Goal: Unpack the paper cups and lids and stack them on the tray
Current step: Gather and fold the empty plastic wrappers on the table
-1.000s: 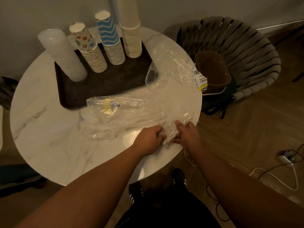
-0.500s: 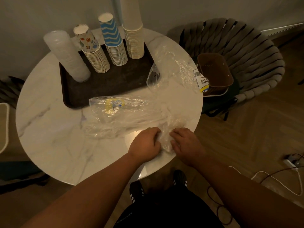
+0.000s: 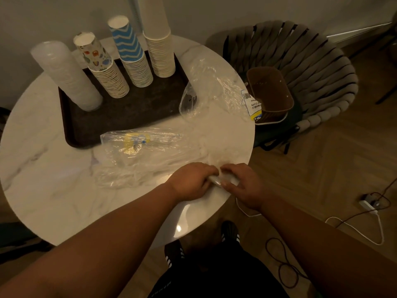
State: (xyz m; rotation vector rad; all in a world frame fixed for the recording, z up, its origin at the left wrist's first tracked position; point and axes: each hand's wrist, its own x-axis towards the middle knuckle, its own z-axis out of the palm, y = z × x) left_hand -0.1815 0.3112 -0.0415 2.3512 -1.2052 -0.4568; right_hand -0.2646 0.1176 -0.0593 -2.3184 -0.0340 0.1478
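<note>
Head view: both hands, left (image 3: 191,181) and right (image 3: 242,186), close together, pinching empty plastic wrap (image 3: 154,160) at table (image 3: 43,179) edge, likely bunching it for disposal; cup stacks (image 3: 137,59) and lids (image 3: 66,76) already upright on tray (image 3: 120,117)

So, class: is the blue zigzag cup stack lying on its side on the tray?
No, the blue zigzag cup stack stands upright on the tray.

A round marble table (image 3: 43,190) stands by a plain wall (image 3: 214,14), a woven chair (image 3: 311,67) beside it on herringbone wood floor (image 3: 322,168).
</note>
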